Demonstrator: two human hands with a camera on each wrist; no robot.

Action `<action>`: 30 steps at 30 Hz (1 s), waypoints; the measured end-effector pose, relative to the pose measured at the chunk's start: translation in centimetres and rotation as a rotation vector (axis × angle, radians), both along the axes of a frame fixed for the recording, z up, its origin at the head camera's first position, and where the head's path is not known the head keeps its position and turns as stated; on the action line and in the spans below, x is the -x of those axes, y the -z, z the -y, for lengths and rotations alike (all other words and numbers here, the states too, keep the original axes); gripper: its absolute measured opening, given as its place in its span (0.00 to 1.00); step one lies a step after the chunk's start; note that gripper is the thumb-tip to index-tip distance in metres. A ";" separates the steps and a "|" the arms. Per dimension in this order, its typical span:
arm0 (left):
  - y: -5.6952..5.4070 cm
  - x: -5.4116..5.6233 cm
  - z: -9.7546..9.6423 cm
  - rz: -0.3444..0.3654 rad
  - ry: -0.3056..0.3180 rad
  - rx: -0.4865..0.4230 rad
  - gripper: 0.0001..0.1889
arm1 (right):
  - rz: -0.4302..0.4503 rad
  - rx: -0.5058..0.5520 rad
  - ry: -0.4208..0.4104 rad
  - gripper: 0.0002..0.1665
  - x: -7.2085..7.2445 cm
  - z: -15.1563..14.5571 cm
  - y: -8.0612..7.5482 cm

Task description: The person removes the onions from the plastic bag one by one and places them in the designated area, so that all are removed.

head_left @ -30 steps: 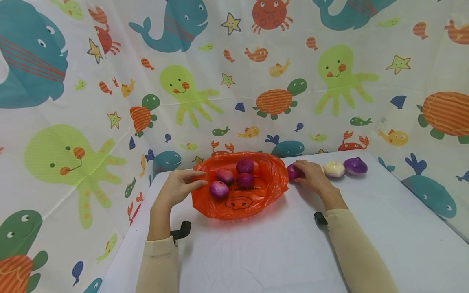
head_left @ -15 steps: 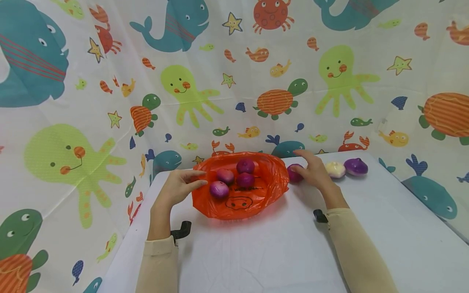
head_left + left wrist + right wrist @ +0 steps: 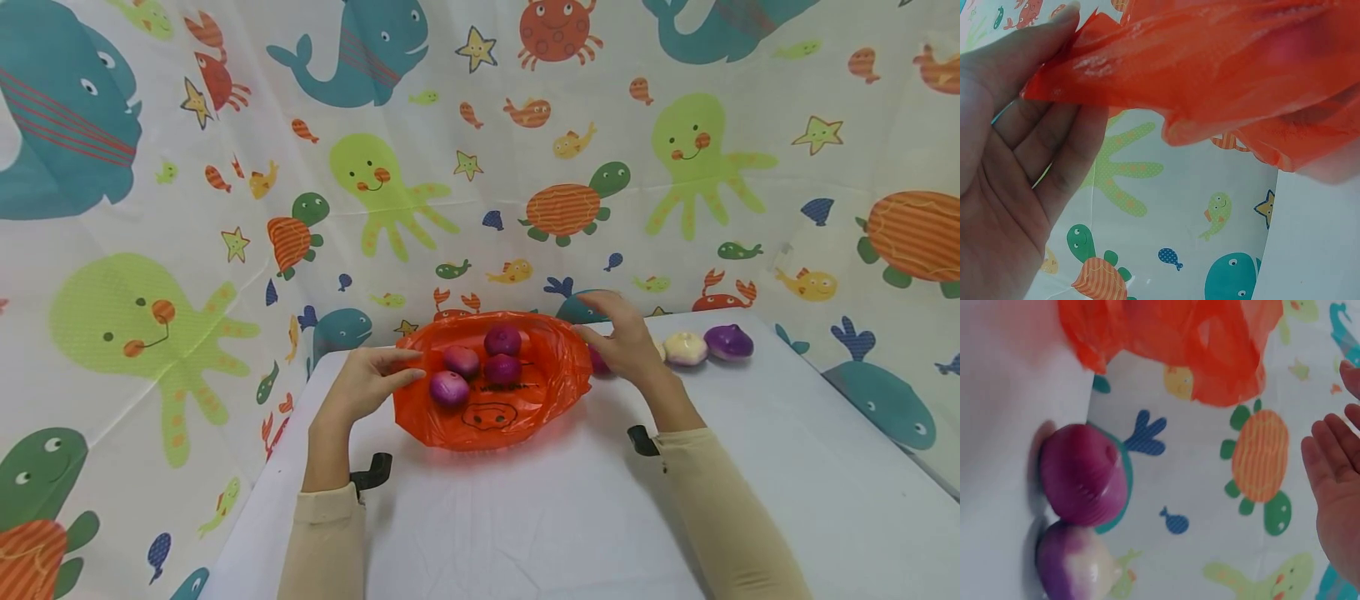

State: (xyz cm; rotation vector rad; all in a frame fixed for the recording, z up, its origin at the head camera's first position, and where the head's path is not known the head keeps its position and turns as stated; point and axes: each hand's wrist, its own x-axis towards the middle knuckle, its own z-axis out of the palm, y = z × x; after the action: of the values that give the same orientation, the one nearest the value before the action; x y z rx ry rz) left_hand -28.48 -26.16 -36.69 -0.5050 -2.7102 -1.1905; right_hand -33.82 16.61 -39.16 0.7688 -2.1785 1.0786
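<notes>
An orange-red plastic bag (image 3: 536, 421) lies spread open with several purple onions (image 3: 449, 389) inside it. My left hand (image 3: 365, 383) is at its left rim; in the left wrist view the bag's edge runs between thumb and fingers (image 3: 1085, 134). My right hand (image 3: 630, 342) hovers by the bag's right rim, thumb and fingers apart and holding nothing. Partly hidden behind that hand, a purple onion (image 3: 601, 360) sits beside the bag. The right wrist view shows this onion (image 3: 1084, 475) whole, below the loose right hand (image 3: 1338, 469).
A white and purple bulb (image 3: 685, 348) and a dark purple bulb (image 3: 729, 342) stand in a row at the back right of the white table (image 3: 517, 525). A curtain (image 3: 480, 208) printed with sea animals hangs behind and to the left.
My right hand has come off the purple onion beside the bag and moved left and up, toward the bag's rim. My left hand and the bag have stayed put.
</notes>
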 end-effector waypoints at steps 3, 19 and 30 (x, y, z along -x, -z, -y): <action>0.0 0.0 0.0 -0.002 0.002 0.000 0.18 | 0.005 -0.026 -0.068 0.31 -0.4 1.1 -0.3; -0.3 -0.1 -0.2 0.000 0.014 -0.019 0.17 | 0.306 -0.230 -0.213 0.33 0.3 7.0 0.6; -0.2 -0.1 -0.2 0.008 0.012 -0.019 0.17 | 0.494 -0.331 -0.233 0.32 2.1 10.0 1.7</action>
State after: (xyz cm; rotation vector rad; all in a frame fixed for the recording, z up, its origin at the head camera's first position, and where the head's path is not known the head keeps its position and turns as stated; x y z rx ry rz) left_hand -28.42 -25.93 -36.49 -0.5154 -2.7038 -1.2221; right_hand -35.95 6.57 -40.91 1.0045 -2.7891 1.1250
